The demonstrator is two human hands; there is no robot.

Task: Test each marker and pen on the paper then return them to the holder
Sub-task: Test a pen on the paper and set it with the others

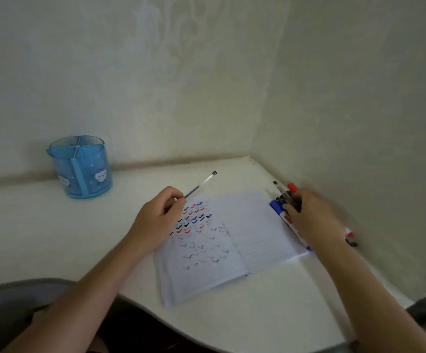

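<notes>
An open lined notebook (234, 240) lies on the white desk, its left page covered with blue, red and black tick marks. My left hand (157, 222) grips a clear pen (201, 185) at the page's upper left, the pen's capped end pointing up and away. My right hand (313, 217) rests on a bunch of markers and pens (282, 197) beside the notebook's right edge, fingers curled over them; a blue marker (276, 207) and a red cap (292, 186) show. The blue divided holder (80, 166) stands at the far left with nothing visible in it.
The desk (270, 314) sits in a corner, with walls close behind and to the right. Another marker end with red on it (350, 236) lies by the right wall, behind my right wrist. The desk's curved front edge runs below the notebook.
</notes>
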